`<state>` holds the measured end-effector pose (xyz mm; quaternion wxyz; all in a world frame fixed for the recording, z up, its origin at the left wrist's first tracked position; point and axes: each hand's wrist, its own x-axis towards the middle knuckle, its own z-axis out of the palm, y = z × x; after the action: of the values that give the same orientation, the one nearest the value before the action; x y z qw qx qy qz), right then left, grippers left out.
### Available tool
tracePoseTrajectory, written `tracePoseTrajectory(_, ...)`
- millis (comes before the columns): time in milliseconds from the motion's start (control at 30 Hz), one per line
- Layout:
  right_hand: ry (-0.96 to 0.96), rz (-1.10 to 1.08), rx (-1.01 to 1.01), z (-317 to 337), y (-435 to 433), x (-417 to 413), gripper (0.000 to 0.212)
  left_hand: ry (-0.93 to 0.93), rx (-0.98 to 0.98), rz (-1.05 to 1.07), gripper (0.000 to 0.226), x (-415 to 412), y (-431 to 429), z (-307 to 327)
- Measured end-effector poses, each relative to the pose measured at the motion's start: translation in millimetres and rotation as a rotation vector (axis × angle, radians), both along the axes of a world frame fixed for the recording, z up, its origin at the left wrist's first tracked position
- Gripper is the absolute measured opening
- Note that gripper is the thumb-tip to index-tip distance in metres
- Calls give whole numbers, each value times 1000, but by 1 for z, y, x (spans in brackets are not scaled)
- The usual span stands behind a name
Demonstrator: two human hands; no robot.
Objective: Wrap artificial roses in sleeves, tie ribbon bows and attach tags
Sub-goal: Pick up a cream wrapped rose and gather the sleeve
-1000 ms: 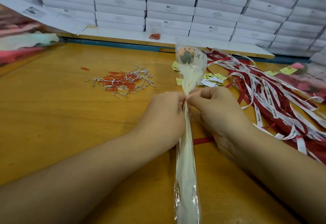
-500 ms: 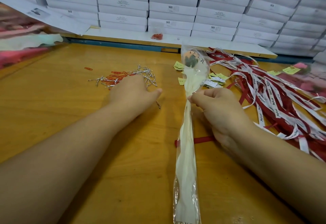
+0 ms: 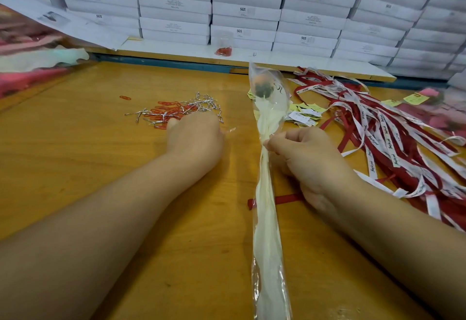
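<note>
hands (image 3: 194,140) (image 3: 305,153) — 2 | sleeved rose (image 3: 266,218) — 1 | stray paper clip (image 3: 125,98) 1

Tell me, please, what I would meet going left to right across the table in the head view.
A lone red paper clip → pile of paper clips and silver twist ties → sleeved rose → right hand pinching it → red and white ribbons.

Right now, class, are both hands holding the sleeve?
No: only the right hand pinches the sleeve, while the left hand is over by the ties.
</note>
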<state>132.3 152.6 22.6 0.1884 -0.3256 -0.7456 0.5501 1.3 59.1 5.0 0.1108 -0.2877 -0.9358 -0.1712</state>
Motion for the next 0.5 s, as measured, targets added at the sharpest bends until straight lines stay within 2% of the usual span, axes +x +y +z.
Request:
tracePoseTrajectory(67, 15, 16, -22, -1, 1, -1, 14, -63, 295, -92, 17, 5, -3, 6)
tracePoseTrajectory(133, 59, 39, -78, -1, 1, -3, 13, -312, 646, -263, 11, 14, -7, 13)
tracePoseTrajectory(167, 96, 60, -124, -1, 0, -4, 13, -464, 756, -353, 10, 19, -8, 16)
tracePoseTrajectory(233, 159, 100, -181, -1, -1, -5, 16, -690, 838, -481, 10, 28, -9, 17)
tracePoseTrajectory(333, 173, 127, -114, -4, 1, -3, 17, -875, 875, -528, 11, 37, -6, 14)
tracePoseTrajectory(500, 156, 98, -8, -6, 0, -4, 13, -944, 920, -385, 8, 36, -6, 13)
